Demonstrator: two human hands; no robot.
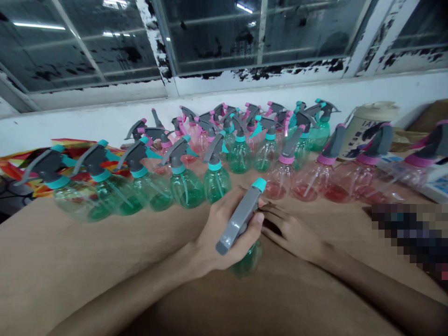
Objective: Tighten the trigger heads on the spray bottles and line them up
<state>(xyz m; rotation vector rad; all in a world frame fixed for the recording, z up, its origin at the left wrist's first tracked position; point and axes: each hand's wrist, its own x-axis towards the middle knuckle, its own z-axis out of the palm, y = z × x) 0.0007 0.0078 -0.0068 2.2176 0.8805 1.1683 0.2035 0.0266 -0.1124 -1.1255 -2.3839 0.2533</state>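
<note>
My left hand (220,228) is wrapped round the neck of a green spray bottle (248,261) with a grey trigger head and teal nozzle. The bottle's lower part shows beneath my hand. Just to the right, my right hand (285,228) has its fingers stretched toward the bottle, low over the table; whether the fingertips touch it is hidden. Beyond my hands stands a front row of spray bottles: green ones with teal collars, such as the green bottle (217,184), on the left, and pink ones with pink collars, such as the pink bottle (278,182), on the right.
Behind the front row, several more green and pink bottles (240,156) crowd near the wall (115,112). A white printed jug (364,130) stands at the back right. Red-yellow wrapping (80,145) lies at the left. The wooden table (115,261) runs beneath my arms.
</note>
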